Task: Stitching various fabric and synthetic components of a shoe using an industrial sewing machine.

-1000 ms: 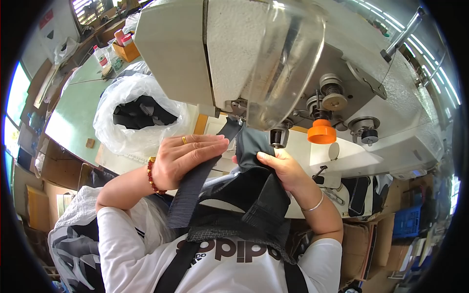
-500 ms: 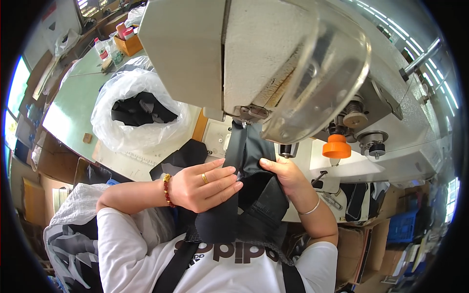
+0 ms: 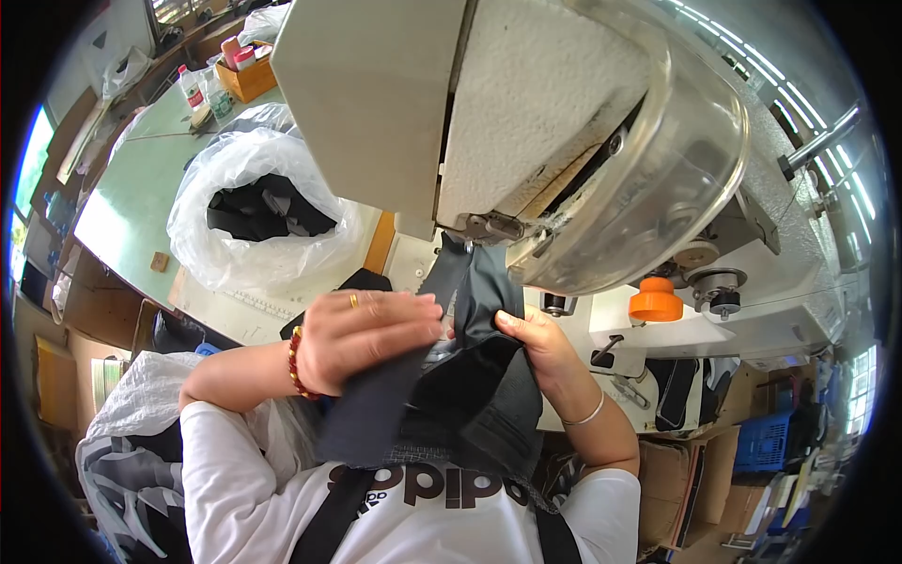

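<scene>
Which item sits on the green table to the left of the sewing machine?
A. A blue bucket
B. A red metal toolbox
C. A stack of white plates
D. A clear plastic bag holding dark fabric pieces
D: the clear plastic bag with dark fabric pieces inside rests on the green table.

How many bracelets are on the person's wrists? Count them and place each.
2. A red beaded bracelet on the left wrist, beside the dark fabric; a thin silver bangle on the right wrist. Sleeves or cloth may hide more.

Plastic bag w/ dark cloth, orange spool, bottles.
</scene>
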The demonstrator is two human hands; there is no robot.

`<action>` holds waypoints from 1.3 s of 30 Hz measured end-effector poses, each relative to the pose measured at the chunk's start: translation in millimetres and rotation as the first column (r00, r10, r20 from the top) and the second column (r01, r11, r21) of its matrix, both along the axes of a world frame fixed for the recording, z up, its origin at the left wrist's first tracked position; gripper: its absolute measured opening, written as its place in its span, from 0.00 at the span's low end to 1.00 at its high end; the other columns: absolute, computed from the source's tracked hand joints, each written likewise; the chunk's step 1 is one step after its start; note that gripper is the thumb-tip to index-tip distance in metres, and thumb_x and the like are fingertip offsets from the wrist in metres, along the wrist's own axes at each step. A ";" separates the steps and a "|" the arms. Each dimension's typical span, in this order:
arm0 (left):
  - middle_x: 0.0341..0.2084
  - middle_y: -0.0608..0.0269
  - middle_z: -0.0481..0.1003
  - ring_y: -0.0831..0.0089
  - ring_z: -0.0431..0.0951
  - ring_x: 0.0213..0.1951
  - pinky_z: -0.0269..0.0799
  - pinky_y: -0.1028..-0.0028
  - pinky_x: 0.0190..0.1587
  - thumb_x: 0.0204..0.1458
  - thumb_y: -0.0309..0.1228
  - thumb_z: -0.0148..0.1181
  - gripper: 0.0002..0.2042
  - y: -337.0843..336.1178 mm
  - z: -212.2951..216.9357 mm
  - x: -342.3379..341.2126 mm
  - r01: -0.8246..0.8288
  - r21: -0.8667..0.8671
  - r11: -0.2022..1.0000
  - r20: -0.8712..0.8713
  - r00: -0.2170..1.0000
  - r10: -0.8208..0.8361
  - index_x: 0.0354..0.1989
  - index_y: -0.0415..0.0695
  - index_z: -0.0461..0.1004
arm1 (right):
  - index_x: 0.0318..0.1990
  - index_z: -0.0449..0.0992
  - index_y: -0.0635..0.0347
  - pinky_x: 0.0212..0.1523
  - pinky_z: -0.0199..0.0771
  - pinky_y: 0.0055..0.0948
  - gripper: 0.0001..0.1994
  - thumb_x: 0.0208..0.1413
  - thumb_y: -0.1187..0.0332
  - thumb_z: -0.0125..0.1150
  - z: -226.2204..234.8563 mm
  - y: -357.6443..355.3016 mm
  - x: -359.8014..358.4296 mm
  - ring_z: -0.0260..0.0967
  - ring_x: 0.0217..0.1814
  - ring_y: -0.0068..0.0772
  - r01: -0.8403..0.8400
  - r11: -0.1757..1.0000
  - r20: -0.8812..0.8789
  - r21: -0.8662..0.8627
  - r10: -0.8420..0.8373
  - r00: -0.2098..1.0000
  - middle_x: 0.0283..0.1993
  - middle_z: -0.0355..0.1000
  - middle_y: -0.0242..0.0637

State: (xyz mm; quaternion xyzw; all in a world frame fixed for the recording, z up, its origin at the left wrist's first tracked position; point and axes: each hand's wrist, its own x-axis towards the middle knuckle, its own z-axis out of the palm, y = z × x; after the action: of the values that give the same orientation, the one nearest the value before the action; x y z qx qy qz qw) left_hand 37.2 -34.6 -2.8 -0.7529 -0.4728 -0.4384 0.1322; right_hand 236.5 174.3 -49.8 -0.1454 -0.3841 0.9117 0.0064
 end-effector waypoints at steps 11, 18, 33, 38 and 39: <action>0.44 0.45 0.84 0.56 0.88 0.42 0.83 0.67 0.42 0.54 0.29 0.69 0.16 3.5 -7.3 3.1 0.014 0.001 1.000 0.235 0.972 -0.014 0.48 0.34 0.82 | 0.54 0.79 0.64 0.57 0.78 0.34 0.12 0.66 0.71 0.63 -10.4 10.2 4.6 0.79 0.52 0.29 0.038 0.999 0.127 0.036 -0.042 0.991 0.49 0.81 0.35; 0.43 0.47 0.84 0.54 0.87 0.45 0.85 0.63 0.47 0.51 0.29 0.67 0.17 5.9 -10.4 8.7 0.045 0.012 0.999 0.030 0.999 -0.045 0.48 0.34 0.82 | 0.52 0.80 0.63 0.55 0.75 0.29 0.11 0.65 0.72 0.65 -24.8 19.9 2.4 0.77 0.49 0.23 0.069 0.985 0.026 0.155 -0.074 0.997 0.47 0.81 0.30; 0.35 0.60 0.77 0.63 0.78 0.36 0.75 0.71 0.39 0.56 0.21 0.64 0.09 -1.8 -22.5 21.1 -0.134 -0.183 0.974 0.375 0.906 0.196 0.45 0.40 0.81 | 0.50 0.77 0.59 0.60 0.73 0.33 0.10 0.62 0.76 0.65 -35.4 12.1 -1.8 0.75 0.55 0.26 0.176 0.981 -0.076 0.086 -0.170 0.983 0.49 0.78 0.32; 0.37 0.68 0.75 0.80 0.71 0.39 0.72 0.73 0.41 0.65 0.30 0.64 0.08 0.1 -42.7 39.6 0.178 -0.572 0.801 0.761 0.478 0.438 0.47 0.39 0.76 | 0.62 0.74 0.63 0.65 0.68 0.31 0.17 0.68 0.71 0.58 -24.8 11.0 5.5 0.71 0.61 0.26 -0.031 0.992 -0.158 0.126 0.051 0.986 0.59 0.77 0.34; 0.38 0.69 0.75 0.81 0.71 0.39 0.72 0.73 0.42 0.66 0.31 0.64 0.09 1.3 -44.9 41.5 0.232 -0.532 0.814 0.803 0.443 0.399 0.48 0.39 0.75 | 0.64 0.73 0.64 0.65 0.68 0.31 0.18 0.70 0.70 0.56 -18.8 9.4 6.5 0.70 0.62 0.27 -0.035 0.981 -0.183 0.193 0.070 0.981 0.60 0.76 0.34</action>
State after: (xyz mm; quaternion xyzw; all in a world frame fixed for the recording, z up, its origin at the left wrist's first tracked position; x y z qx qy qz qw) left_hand 78.7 -33.3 -47.7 -0.3830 -0.6163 -0.5947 -0.3461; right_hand 243.0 183.7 -68.6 -0.0469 -0.4701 0.8808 0.0323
